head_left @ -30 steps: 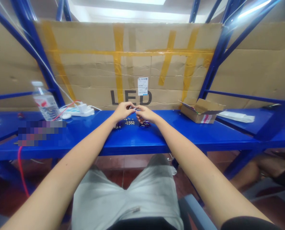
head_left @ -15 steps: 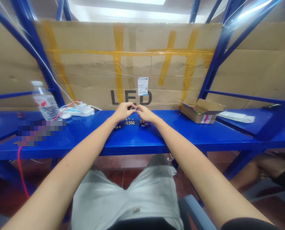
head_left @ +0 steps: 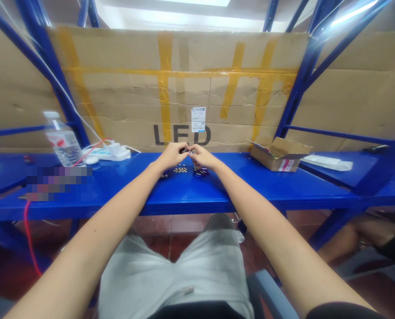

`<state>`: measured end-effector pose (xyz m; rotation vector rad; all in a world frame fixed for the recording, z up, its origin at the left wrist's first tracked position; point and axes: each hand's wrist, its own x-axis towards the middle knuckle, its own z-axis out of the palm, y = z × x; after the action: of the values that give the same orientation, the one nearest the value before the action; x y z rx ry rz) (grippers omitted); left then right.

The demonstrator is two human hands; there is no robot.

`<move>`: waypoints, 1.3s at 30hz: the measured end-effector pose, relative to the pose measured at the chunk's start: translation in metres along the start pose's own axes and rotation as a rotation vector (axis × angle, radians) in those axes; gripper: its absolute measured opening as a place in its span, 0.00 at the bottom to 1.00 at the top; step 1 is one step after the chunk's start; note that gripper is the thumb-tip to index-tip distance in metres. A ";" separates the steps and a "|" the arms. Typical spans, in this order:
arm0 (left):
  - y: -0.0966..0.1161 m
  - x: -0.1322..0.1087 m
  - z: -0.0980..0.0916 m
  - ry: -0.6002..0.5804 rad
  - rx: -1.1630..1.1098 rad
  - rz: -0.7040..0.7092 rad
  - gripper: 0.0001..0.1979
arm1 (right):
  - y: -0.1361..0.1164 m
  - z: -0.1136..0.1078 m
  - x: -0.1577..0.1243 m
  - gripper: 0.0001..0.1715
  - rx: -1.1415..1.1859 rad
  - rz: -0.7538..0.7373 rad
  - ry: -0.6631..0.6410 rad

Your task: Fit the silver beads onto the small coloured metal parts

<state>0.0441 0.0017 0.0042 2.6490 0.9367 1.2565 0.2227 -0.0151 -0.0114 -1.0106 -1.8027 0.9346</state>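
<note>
My left hand (head_left: 171, 154) and my right hand (head_left: 200, 157) meet fingertip to fingertip above the blue shelf (head_left: 184, 190), both pinched on a tiny metal part (head_left: 187, 151) held between them. Just below the hands lies a small heap of shiny metal pieces (head_left: 180, 169). A bundle of dark wires (head_left: 200, 172) rests under my right hand, and a few dark pieces (head_left: 164, 176) lie under my left wrist.
A water bottle (head_left: 62, 141) stands at the left, beside a white power strip (head_left: 107, 153) with red and white cables. An open cardboard box (head_left: 277, 153) sits at the right. A taped cardboard sheet marked LED (head_left: 180, 88) backs the shelf. Another person's leg (head_left: 357, 237) shows at lower right.
Both hands stay pinched together at the same spot; only the fingers shifted slightly around the small part.
</note>
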 end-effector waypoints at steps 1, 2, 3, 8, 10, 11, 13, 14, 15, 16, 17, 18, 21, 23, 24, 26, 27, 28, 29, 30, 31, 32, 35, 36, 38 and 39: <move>-0.001 0.000 0.000 -0.002 -0.004 -0.002 0.07 | -0.002 -0.001 -0.002 0.12 0.051 0.037 -0.021; -0.002 0.000 0.000 -0.004 -0.008 -0.004 0.07 | -0.005 -0.001 -0.003 0.12 0.100 0.069 -0.045; -0.002 0.000 0.000 -0.006 -0.011 -0.006 0.07 | -0.007 -0.002 -0.005 0.13 0.144 0.097 -0.067; -0.002 -0.002 -0.001 -0.020 -0.039 -0.007 0.07 | -0.012 0.000 -0.007 0.18 0.212 0.174 -0.072; -0.002 -0.002 0.000 -0.026 -0.046 -0.003 0.07 | -0.012 0.000 -0.006 0.17 0.209 0.178 -0.046; -0.002 -0.002 0.000 -0.026 -0.049 -0.005 0.07 | -0.011 -0.001 -0.005 0.17 0.210 0.178 -0.022; -0.003 -0.002 0.002 -0.012 -0.046 -0.020 0.07 | -0.011 -0.005 -0.002 0.18 0.206 0.175 0.059; -0.004 -0.002 0.002 -0.003 -0.042 -0.035 0.07 | -0.011 -0.007 0.000 0.18 0.197 0.175 0.113; -0.004 -0.002 0.003 0.006 -0.038 -0.054 0.06 | -0.011 -0.010 0.001 0.17 0.185 0.175 0.168; -0.005 -0.002 0.003 0.010 -0.035 -0.078 0.07 | -0.011 -0.013 0.002 0.17 0.171 0.177 0.216; -0.005 -0.002 0.004 0.010 -0.034 -0.105 0.07 | -0.012 -0.015 0.003 0.17 0.156 0.179 0.254; -0.006 -0.002 0.005 0.006 -0.036 -0.135 0.07 | -0.012 -0.017 0.003 0.17 0.139 0.184 0.283; -0.007 -0.002 0.010 -0.013 -0.055 -0.225 0.07 | -0.013 -0.020 0.004 0.19 0.062 0.213 0.317; -0.008 -0.001 0.015 -0.032 -0.062 -0.271 0.07 | -0.012 -0.022 0.005 0.21 -0.026 0.227 0.315; -0.009 0.000 0.018 -0.044 -0.055 -0.287 0.06 | -0.011 -0.023 0.005 0.21 -0.078 0.225 0.311; -0.012 0.002 0.023 -0.066 -0.020 -0.301 0.03 | -0.008 -0.025 0.006 0.21 -0.176 0.209 0.303; -0.013 0.003 0.026 -0.073 -0.002 -0.297 0.03 | -0.007 -0.027 0.007 0.21 -0.218 0.200 0.301; -0.014 0.005 0.028 -0.078 0.011 -0.288 0.03 | -0.005 -0.029 0.007 0.21 -0.254 0.195 0.301; -0.015 0.006 0.029 -0.083 0.020 -0.281 0.03 | -0.003 -0.031 0.007 0.22 -0.285 0.197 0.303; -0.015 0.007 0.031 -0.092 0.027 -0.280 0.03 | -0.002 -0.033 0.007 0.22 -0.313 0.208 0.303; -0.014 0.008 0.032 -0.107 0.038 -0.288 0.03 | 0.000 -0.035 0.008 0.21 -0.341 0.224 0.297; -0.013 0.009 0.032 -0.128 0.057 -0.305 0.04 | 0.001 -0.037 0.008 0.20 -0.370 0.243 0.284; -0.008 0.009 0.034 -0.230 0.148 -0.356 0.04 | 0.006 -0.041 0.008 0.16 -0.458 0.297 0.235; -0.007 0.008 0.034 -0.267 0.173 -0.362 0.04 | 0.008 -0.042 0.007 0.15 -0.483 0.304 0.221; -0.004 0.007 0.035 -0.322 0.197 -0.365 0.05 | 0.009 -0.043 0.007 0.12 -0.527 0.301 0.202; -0.003 0.006 0.035 -0.337 0.198 -0.367 0.05 | 0.010 -0.044 0.006 0.11 -0.548 0.292 0.199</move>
<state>0.0708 0.0143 -0.0157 2.5417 1.4549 0.6456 0.2629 0.0031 -0.0021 -1.6806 -1.8060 0.4783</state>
